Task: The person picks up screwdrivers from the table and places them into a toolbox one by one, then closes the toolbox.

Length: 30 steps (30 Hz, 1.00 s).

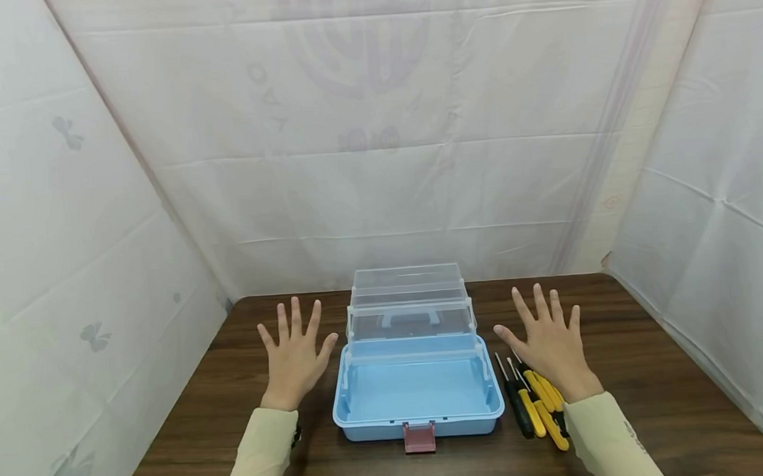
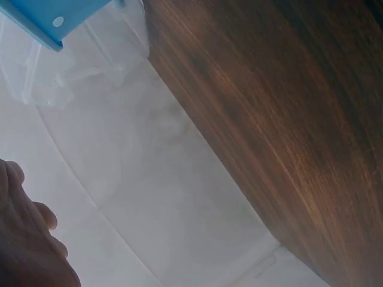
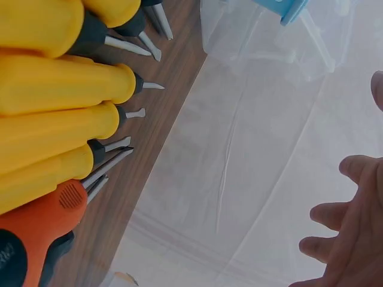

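A light blue plastic toolbox (image 1: 420, 392) stands in the middle of the table, opened up, with its inside bare. Its clear lid and trays (image 1: 406, 294) are raised at the back, and a dark pink latch (image 1: 419, 439) hangs down in front. To the left of the box my left hand (image 1: 294, 362) is spread with straight fingers, holding nothing. My right hand (image 1: 552, 348) is spread the same way on the other side, above several yellow-and-black screwdrivers (image 1: 531, 409). In the right wrist view, a tool with an orange and black handle (image 3: 54, 206) lies beside the yellow screwdrivers (image 3: 60, 86).
The dark wood-grain table (image 1: 192, 431) is closed in by pale hanging cloth (image 1: 380, 195) at the back and on both sides. In the left wrist view, a blue corner of the toolbox (image 2: 66, 21) shows at the upper left.
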Tool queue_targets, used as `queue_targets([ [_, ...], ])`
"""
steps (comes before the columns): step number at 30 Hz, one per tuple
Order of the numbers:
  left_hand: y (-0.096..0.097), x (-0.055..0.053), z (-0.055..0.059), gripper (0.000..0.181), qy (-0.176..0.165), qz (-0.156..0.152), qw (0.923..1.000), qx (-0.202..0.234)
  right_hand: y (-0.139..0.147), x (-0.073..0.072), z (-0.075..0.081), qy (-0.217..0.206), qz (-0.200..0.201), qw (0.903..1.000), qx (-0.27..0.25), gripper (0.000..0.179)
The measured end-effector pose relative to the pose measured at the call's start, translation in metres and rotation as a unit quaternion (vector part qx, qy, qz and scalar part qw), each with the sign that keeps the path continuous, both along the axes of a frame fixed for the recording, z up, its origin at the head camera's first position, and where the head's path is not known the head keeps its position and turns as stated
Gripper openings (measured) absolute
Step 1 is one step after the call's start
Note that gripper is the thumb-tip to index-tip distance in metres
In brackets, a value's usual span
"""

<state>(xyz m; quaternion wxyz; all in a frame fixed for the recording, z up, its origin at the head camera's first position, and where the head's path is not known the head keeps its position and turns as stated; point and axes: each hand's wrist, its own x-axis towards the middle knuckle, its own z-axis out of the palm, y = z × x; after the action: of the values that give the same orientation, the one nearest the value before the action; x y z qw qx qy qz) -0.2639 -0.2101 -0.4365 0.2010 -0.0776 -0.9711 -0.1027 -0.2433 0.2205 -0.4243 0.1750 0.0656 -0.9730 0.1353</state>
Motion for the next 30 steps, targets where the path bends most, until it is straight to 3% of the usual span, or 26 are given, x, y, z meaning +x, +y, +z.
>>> queue_targets([
  [4,-0.002,0.001,0.003,0.073,-0.003,-0.004,0.9999,0.015,0.003,0.000,0.002,-0.007,0.005,0.9998,-0.019,0.083],
  [9,-0.004,0.002,0.007,0.072,-0.026,-0.019,0.9973,0.066,0.009,0.000,0.002,-0.032,0.020,0.9968,-0.070,0.080],
  [14,-0.005,0.002,0.003,0.070,-0.073,-0.046,0.9836,0.158,0.016,0.002,-0.001,-0.069,0.032,0.9875,-0.138,0.076],
  [20,-0.005,0.003,-0.002,0.069,-0.138,-0.079,0.9505,0.267,0.028,0.006,-0.005,-0.114,0.033,0.9796,-0.162,0.075],
  [26,-0.002,0.007,-0.008,0.069,-0.202,-0.066,0.9062,0.365,0.043,0.013,-0.005,-0.142,0.035,0.9749,-0.168,0.075],
  [30,0.002,0.006,-0.016,0.069,-0.223,-0.076,0.8756,0.422,0.051,0.014,-0.006,-0.155,0.027,0.9747,-0.159,0.075],
])
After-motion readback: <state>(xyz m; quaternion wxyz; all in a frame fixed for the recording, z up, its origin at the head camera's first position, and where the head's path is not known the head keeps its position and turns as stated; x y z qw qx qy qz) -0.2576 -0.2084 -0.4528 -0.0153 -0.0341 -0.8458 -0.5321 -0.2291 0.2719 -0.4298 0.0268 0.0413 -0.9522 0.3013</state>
